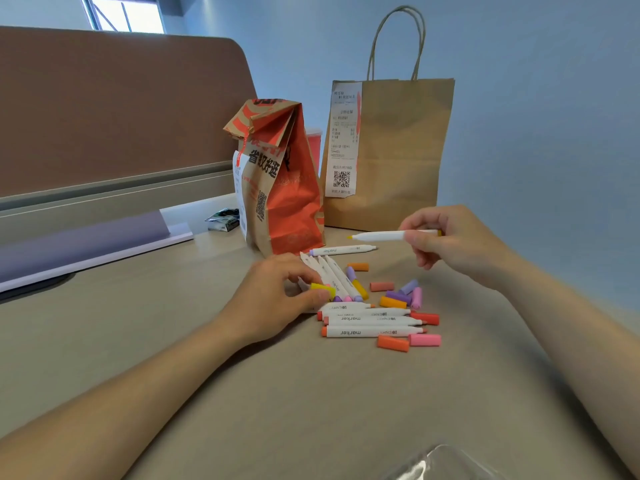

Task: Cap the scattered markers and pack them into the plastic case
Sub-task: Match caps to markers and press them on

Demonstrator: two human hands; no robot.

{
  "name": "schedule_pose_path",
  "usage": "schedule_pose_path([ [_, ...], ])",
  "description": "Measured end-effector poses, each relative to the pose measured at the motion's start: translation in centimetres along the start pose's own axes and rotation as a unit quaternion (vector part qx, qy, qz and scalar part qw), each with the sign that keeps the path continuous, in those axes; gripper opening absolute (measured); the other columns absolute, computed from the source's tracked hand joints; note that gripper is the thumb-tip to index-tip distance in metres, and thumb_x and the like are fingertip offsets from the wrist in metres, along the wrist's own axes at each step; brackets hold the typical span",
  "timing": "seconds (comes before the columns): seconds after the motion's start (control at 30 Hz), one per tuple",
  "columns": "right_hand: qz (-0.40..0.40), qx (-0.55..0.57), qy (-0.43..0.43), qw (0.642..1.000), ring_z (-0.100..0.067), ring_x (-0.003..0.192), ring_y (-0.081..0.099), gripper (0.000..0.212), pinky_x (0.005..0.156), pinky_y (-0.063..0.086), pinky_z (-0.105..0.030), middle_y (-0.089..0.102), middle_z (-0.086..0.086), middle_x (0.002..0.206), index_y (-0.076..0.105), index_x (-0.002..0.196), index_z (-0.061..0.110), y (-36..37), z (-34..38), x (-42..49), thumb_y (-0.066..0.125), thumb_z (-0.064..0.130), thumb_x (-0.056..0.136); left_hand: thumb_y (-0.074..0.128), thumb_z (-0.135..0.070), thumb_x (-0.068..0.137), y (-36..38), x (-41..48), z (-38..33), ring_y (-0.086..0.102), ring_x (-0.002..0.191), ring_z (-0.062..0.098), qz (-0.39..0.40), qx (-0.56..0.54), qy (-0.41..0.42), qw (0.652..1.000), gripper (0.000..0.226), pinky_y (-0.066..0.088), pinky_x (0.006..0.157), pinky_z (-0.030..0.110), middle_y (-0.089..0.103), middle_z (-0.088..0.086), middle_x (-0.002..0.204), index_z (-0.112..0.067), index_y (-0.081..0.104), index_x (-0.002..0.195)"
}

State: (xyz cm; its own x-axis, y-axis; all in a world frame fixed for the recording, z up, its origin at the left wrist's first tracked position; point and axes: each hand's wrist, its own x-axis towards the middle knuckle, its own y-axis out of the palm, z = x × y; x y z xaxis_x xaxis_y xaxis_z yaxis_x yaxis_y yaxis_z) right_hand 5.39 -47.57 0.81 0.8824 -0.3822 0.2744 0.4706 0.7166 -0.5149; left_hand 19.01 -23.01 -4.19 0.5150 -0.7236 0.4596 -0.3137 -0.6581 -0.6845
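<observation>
Centre-left, the left hand (273, 299) pinches a yellow cap (322, 290) between its fingers, beside scattered markers (370, 322) on the bench (346, 410). Centre-right, the right hand (460, 244) pinches an uncapped white marker (377, 235). The plastic case (446, 460) lies lower right.
</observation>
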Motion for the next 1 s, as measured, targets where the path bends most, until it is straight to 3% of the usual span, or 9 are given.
schedule_pose_path([
  [0.1,0.016,-0.014,0.026,0.999,-0.014,0.055,0.059,0.016,0.057,0.054,-0.027,0.059,-0.004,0.060,0.069,0.099,0.018,0.2,-0.5,0.1,0.055,0.009,0.098,0.071,-0.059,0.075,0.3,0.3,-0.4,0.058,0.094,0.006,0.030,0.069,0.002,0.997,0.029,0.050,0.086,0.044,0.060,-0.021,0.092,-0.034,0.076,0.088],
  [0.2,0.011,-0.001,0.029,1.000,-0.013,0.055,0.058,0.018,0.056,0.052,-0.026,0.058,-0.005,0.062,0.070,0.096,0.019,0.0,-0.7,0.2,0.054,0.011,0.099,0.056,-0.070,0.072,0.4,1.0,-1.5,0.055,0.093,0.007,0.028,0.121,0.019,0.992,0.043,0.047,0.083,0.044,0.057,-0.017,0.093,-0.035,0.073,0.088],
  [0.33,0.011,-0.004,0.038,0.999,-0.014,0.060,0.059,0.015,0.060,0.054,-0.028,0.060,-0.004,0.068,0.070,0.096,0.017,-0.2,-0.8,0.3,0.056,0.014,0.099,0.061,-0.058,0.078,0.9,2.5,-3.3,0.050,0.095,0.009,0.067,0.186,0.053,0.979,0.028,0.041,0.086,0.043,0.057,-0.016,0.095,-0.037,0.071,0.095],
  [0.47,0.015,-0.012,0.047,0.999,-0.014,0.062,0.060,0.015,0.060,0.053,-0.027,0.064,-0.004,0.073,0.071,0.099,0.015,-0.3,-0.9,0.4,0.056,0.015,0.099,0.066,-0.046,0.086,1.7,4.0,-5.3,0.051,0.101,0.009,0.116,0.184,0.069,0.974,0.019,0.037,0.089,0.042,0.060,-0.015,0.100,-0.035,0.072,0.102],
  [0.57,0.013,-0.004,0.051,0.999,-0.014,0.061,0.060,0.016,0.057,0.050,-0.025,0.065,-0.005,0.073,0.070,0.097,0.016,-0.6,-1.0,0.4,0.054,0.016,0.100,0.066,-0.046,0.087,2.6,5.0,-6.8,0.054,0.098,0.010,0.176,0.221,0.077,0.956,0.019,0.037,0.083,0.039,0.063,-0.013,0.098,-0.033,0.073,0.099],
  [0.67,0.013,-0.007,0.053,0.998,-0.013,0.061,0.060,0.017,0.054,0.049,-0.023,0.064,-0.004,0.073,0.070,0.096,0.016,-0.7,-1.0,0.5,0.053,0.017,0.100,0.065,-0.046,0.087,3.0,5.7,-7.3,0.055,0.099,0.010,0.214,0.269,0.066,0.937,0.021,0.027,0.074,0.034,0.060,-0.017,0.095,-0.032,0.072,0.100],
  [0.87,0.019,-0.008,0.054,0.998,-0.014,0.066,0.062,0.017,0.058,0.051,-0.023,0.065,-0.004,0.079,0.069,0.103,0.016,-1.0,-1.0,0.6,0.053,0.016,0.100,0.068,-0.034,0.084,2.6,6.7,-7.1,0.056,0.092,0.006,0.264,0.270,0.012,0.926,0.025,0.050,0.076,0.029,0.066,-0.012,0.104,-0.029,0.072,0.109],
  [1.0,0.031,0.021,0.062,0.997,-0.015,0.071,0.064,0.021,0.062,0.054,-0.024,0.067,-0.005,0.084,0.068,0.114,0.015,-1.5,-1.2,0.6,0.053,0.012,0.100,0.068,-0.028,0.086,3.0,7.0,-6.9,0.061,0.092,0.010,0.278,0.262,0.004,0.924,0.025,0.055,0.079,0.029,0.070,-0.006,0.104,-0.024,0.075,0.109],
])
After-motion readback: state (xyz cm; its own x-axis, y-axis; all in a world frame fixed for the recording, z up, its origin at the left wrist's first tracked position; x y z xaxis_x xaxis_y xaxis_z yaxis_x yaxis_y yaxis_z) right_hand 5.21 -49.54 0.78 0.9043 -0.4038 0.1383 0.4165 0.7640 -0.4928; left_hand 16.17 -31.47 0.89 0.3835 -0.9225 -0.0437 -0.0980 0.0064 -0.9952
